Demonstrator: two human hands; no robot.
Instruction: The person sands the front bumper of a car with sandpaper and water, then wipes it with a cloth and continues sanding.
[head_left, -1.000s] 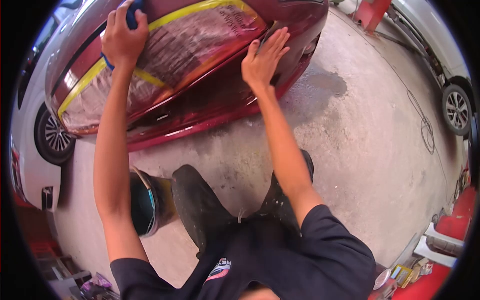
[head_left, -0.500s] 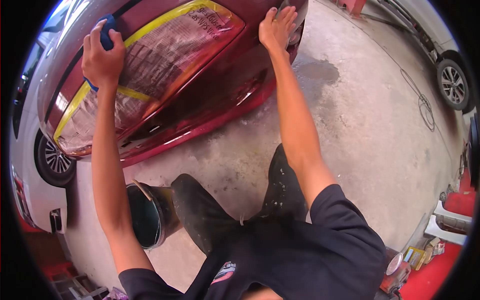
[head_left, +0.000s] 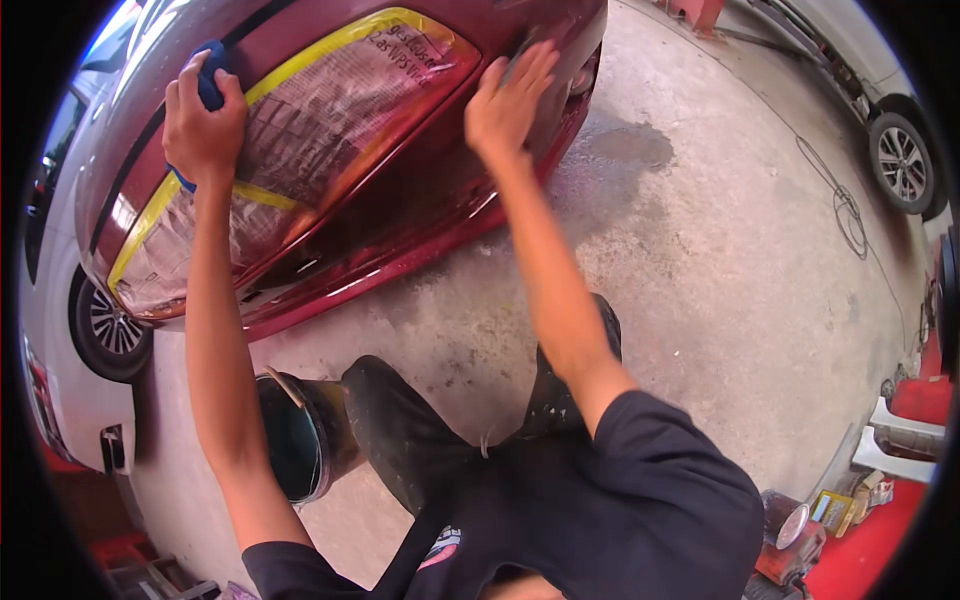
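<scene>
A dark red car body panel (head_left: 400, 205) fills the upper left, with newspaper masking (head_left: 320, 120) stuck down by yellow tape (head_left: 285, 75). My left hand (head_left: 205, 125) is closed around a blue sponge or cloth (head_left: 210, 80), held against the panel left of the masking. Blue also shows below the palm. My right hand (head_left: 505, 105) lies nearly flat at the panel's right part, fingers stretched out and slightly blurred. Something greyish shows between its thumb and fingers; I cannot make out what it is.
A dark bucket (head_left: 335, 440) with liquid stands by my left knee. A white car (head_left: 75, 350) is at the left, another car's wheel (head_left: 900, 160) at the upper right. A cable (head_left: 850, 225) lies on the concrete floor. Cans and boxes (head_left: 835, 510) sit at the lower right.
My right hand has moved left and down across the panel, toward the newspaper masking. My left hand stays in nearly the same place with the blue sponge or cloth.
</scene>
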